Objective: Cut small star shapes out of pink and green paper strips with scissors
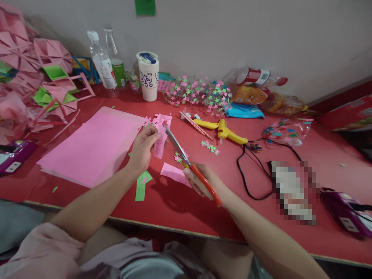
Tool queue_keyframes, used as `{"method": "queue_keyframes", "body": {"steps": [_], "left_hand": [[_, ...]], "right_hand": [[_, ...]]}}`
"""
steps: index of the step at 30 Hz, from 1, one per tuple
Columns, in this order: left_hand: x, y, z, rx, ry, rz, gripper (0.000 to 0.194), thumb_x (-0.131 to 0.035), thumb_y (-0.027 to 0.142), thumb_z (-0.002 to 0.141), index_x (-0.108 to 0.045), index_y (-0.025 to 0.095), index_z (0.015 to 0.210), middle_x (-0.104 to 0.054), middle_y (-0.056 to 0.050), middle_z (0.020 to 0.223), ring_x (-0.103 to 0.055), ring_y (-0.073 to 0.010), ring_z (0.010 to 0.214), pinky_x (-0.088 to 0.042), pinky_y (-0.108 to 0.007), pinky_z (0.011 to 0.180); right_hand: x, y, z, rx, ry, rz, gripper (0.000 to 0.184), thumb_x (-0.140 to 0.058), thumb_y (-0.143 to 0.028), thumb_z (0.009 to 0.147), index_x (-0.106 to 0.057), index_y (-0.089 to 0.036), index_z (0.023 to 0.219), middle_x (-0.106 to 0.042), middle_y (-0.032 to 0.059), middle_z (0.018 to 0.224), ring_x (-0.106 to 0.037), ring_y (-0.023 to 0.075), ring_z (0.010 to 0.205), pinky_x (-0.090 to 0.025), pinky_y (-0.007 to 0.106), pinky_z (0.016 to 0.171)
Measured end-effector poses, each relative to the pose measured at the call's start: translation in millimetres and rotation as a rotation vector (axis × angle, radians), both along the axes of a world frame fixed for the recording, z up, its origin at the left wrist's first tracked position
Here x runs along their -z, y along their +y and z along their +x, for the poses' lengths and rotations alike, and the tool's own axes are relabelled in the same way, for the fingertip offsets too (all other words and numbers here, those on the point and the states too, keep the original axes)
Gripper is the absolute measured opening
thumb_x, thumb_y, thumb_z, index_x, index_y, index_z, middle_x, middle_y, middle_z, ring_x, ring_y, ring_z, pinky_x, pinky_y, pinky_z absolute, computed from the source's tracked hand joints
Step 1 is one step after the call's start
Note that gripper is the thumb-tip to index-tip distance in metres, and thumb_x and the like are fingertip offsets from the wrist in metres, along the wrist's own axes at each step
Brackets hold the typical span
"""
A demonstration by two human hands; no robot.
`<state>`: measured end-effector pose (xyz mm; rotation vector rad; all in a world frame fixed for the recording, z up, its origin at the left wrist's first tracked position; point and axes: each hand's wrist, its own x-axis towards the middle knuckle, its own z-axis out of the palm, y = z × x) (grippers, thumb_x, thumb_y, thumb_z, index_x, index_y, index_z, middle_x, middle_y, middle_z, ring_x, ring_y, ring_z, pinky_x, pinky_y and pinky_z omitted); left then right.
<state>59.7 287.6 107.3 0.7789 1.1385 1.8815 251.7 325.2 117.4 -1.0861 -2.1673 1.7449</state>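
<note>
My left hand (143,149) pinches a pink paper strip (160,144) with cut edges, held up over the red table. In my right hand (205,181) is a pair of scissors (200,177) with orange-red handles. Their blades point up and left, with the tips close beside the strip; whether they touch it I cannot tell. Beneath lies another pink paper piece (175,174). Green paper scraps (141,189) are below my left wrist. Small pink paper stars (147,121) lie behind my left fingers, and pink and green stars (209,147) to the right.
Pink sheets (95,145) lie left. A white cup (149,83) and a water bottle (103,66) stand at the back, beside a clear bag of stars (200,93). A yellow glue gun (231,133) with a black cord lies right. Folded pink paper shapes (23,58) pile up far left.
</note>
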Motion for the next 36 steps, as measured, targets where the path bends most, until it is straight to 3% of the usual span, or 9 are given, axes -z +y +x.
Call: {"method": "queue_keyframes", "body": {"steps": [3, 7, 16, 23, 30, 33, 36], "left_hand": [[-3.0, -0.5, -1.8, 0.043, -0.035, -0.025, 0.011, -0.056, 0.024, 0.079, -0.047, 0.02, 0.073, -0.057, 0.005, 0.057, -0.056, -0.008, 0.049, -0.045, -0.02, 0.048], [-3.0, -0.1, -6.3, 0.105, -0.052, -0.056, 0.016, -0.06, 0.031, 0.081, -0.048, 0.021, 0.076, -0.06, 0.005, 0.057, -0.045, -0.0045, 0.036, -0.03, -0.017, 0.034], [-4.5, 0.4, -6.1, 0.082, -0.012, -0.103, 0.024, -0.07, 0.033, 0.074, -0.055, 0.018, 0.063, -0.052, 0.006, 0.048, -0.036, -0.0016, 0.037, -0.025, -0.016, 0.034], [-6.2, 0.1, -13.7, 0.089, -0.12, -0.084, 0.011, -0.069, 0.025, 0.068, -0.059, 0.019, 0.07, -0.058, 0.004, 0.051, -0.043, -0.0035, 0.039, -0.03, -0.016, 0.036], [-7.1, -1.4, -9.3, 0.185, -0.413, -0.02, 0.007, -0.065, 0.021, 0.069, -0.064, 0.014, 0.07, -0.07, -0.006, 0.077, -0.059, -0.0058, 0.06, -0.047, -0.016, 0.051], [-6.4, -2.4, -3.2, 0.176, -0.391, -0.022, 0.008, -0.067, 0.022, 0.071, -0.064, 0.015, 0.072, -0.07, -0.004, 0.075, -0.059, -0.0045, 0.059, -0.049, -0.015, 0.054], [-6.2, -3.5, 1.1, 0.126, -0.244, -0.013, 0.012, -0.069, 0.025, 0.074, -0.062, 0.016, 0.073, -0.067, -0.001, 0.068, -0.057, -0.0049, 0.054, -0.047, -0.017, 0.053]], "right_hand": [[1.9, 1.2, -0.1, 0.0, -0.009, 0.01, 0.049, -0.054, -0.063, 0.081, -0.037, -0.022, 0.061, -0.04, -0.008, 0.039, -0.034, 0.0055, 0.031, -0.026, 0.02, 0.034], [2.6, 3.1, -0.2, 0.029, -0.002, 0.002, 0.049, -0.055, -0.064, 0.081, -0.039, -0.022, 0.063, -0.04, -0.0084, 0.039, -0.034, 0.0053, 0.03, -0.026, 0.019, 0.033], [-5.2, 1.2, -0.9, 0.044, -0.016, -0.037, 0.049, -0.057, -0.065, 0.079, -0.039, -0.022, 0.064, -0.04, -0.0082, 0.04, -0.035, 0.006, 0.031, -0.026, 0.02, 0.033], [-4.7, 3.2, 0.4, 0.037, -0.037, -0.033, 0.045, -0.055, -0.06, 0.082, -0.041, -0.021, 0.064, -0.039, -0.0084, 0.039, -0.033, 0.0054, 0.03, -0.024, 0.02, 0.033], [-7.8, -0.2, -3.2, 0.129, 0.0, -0.037, 0.04, -0.051, -0.057, 0.083, -0.039, -0.022, 0.066, -0.038, -0.0092, 0.036, -0.032, 0.0063, 0.029, -0.023, 0.02, 0.033], [-6.6, -1.4, -2.8, 0.098, 0.011, -0.042, 0.042, -0.052, -0.058, 0.082, -0.039, -0.022, 0.063, -0.038, -0.0087, 0.036, -0.033, 0.006, 0.029, -0.024, 0.02, 0.033], [-3.2, -1.9, -2.1, 0.06, 0.014, -0.042, 0.043, -0.053, -0.058, 0.081, -0.039, -0.022, 0.062, -0.04, -0.0082, 0.037, -0.034, 0.0059, 0.03, -0.025, 0.02, 0.033]]}}
